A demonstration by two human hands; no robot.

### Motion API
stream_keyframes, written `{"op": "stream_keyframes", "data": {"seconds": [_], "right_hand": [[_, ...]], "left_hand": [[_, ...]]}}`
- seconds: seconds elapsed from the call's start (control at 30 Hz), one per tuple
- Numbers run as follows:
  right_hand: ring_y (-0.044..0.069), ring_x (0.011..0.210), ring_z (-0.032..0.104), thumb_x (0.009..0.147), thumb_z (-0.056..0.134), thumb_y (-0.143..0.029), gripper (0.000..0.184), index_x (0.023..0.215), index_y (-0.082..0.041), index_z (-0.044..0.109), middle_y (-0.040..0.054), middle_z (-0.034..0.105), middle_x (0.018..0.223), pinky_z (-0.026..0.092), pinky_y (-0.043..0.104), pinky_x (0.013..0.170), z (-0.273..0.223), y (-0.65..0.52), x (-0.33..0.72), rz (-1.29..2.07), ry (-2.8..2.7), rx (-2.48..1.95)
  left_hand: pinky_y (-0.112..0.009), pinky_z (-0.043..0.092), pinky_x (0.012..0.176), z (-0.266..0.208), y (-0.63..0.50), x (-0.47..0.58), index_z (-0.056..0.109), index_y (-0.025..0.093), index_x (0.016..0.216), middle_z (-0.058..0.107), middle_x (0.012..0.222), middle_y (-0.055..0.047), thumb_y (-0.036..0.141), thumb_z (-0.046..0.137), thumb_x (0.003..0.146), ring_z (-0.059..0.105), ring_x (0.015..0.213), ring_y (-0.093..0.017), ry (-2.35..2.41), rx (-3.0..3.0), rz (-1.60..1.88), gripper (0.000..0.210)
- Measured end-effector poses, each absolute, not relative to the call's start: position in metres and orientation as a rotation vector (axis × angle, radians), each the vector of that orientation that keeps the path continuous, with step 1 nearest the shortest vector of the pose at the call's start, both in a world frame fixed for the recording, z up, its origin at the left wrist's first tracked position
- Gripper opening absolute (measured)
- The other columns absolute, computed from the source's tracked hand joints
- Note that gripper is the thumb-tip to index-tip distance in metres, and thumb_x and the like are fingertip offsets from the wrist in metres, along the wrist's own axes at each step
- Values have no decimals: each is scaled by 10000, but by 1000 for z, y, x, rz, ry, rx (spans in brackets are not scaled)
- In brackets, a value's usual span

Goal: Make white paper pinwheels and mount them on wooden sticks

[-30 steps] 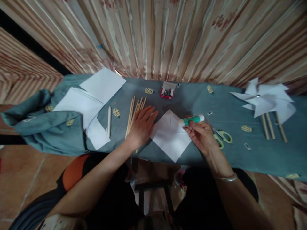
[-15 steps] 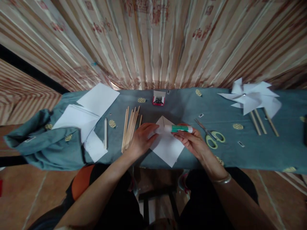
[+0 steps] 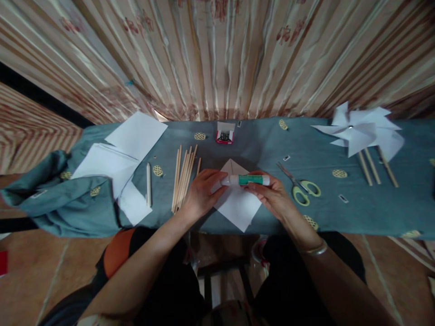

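A green and white glue stick (image 3: 253, 180) lies level in my right hand (image 3: 272, 194), whose fingers are closed round its body. My left hand (image 3: 204, 190) pinches the translucent cap (image 3: 225, 180) at the stick's left end. Cap and stick meet in line; whether the cap is seated I cannot tell. Beneath both hands a square white paper sheet (image 3: 239, 210) lies cornerwise on the cloth, with a line running in from its far corner.
Wooden sticks (image 3: 185, 176) lie left of my hands, beside a white pen-like tool (image 3: 148, 185) and white paper sheets (image 3: 136, 136). A small red box (image 3: 224, 133) of dark pins stands behind. Scissors (image 3: 301, 185) and paper pinwheels (image 3: 360, 129) lie to the right on the green tablecloth (image 3: 374, 213).
The glue stick has shifted slightly left toward my left hand, and its left end now meets the cap there. The whole view has tilted a little.
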State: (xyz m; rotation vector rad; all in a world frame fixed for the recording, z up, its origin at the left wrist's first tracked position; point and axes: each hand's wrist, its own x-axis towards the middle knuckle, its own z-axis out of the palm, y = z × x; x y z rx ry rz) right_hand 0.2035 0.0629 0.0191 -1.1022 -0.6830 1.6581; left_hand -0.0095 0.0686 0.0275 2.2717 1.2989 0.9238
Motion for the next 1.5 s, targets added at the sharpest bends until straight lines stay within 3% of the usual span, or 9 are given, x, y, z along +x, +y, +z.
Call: {"op": "stream_keyframes", "data": {"seconds": [0.37, 0.73, 0.97, 1.17, 1.33, 1.5], "right_hand": [[130, 666, 698, 582, 885, -305, 325, 843, -219, 712, -33, 732, 736, 575, 257, 685, 21, 63, 207, 1691, -815, -1135], [129, 638, 672, 545, 902, -343, 366, 823, -208, 705, -25, 731, 722, 538, 245, 615, 20, 61, 207, 1744, -841, -1156], [119, 598, 622, 570, 894, -350, 382, 852, -205, 681, -38, 689, 686, 488, 244, 575, 18, 53, 197, 1791, -862, -1155], [128, 636, 651, 609, 874, -359, 374, 908, -213, 703, -22, 715, 745, 515, 253, 599, 17, 51, 194, 1786, -963, -1140], [179, 777, 713, 664, 837, -442, 415, 989, -226, 696, 45, 755, 929, 569, 324, 722, 19, 56, 204, 1746, -996, -1065], [172, 774, 711, 700, 815, -464, 375, 968, -221, 714, 58, 760, 917, 562, 307, 711, 19, 60, 212, 1678, -1014, -1096]], "left_hand": [[-384, 552, 874, 32, 67, -9, 643, 180, 1134, 673, 1064, -91, 287, 544, 938, 631, 1014, -216, 1229, 2361, 907, 245], [-392, 534, 874, 39, 61, -9, 624, 155, 1114, 686, 1034, -98, 247, 529, 943, 622, 980, -215, 1127, 2545, 909, 215], [-386, 543, 846, 41, 55, -10, 630, 138, 1137, 687, 1027, -111, 284, 522, 950, 621, 964, -220, 1121, 2463, 852, 261], [-373, 546, 820, 41, 48, -13, 662, 143, 1102, 707, 991, -107, 371, 551, 937, 654, 926, -217, 1111, 2341, 878, 302], [-312, 549, 754, 41, 53, -41, 709, 180, 1038, 726, 944, -76, 334, 648, 868, 679, 846, -186, 1441, 2089, 953, 236], [-328, 530, 815, 33, 70, -103, 740, 171, 965, 754, 947, -64, 448, 630, 828, 688, 863, -209, 1899, 1786, 1100, 328]]}}
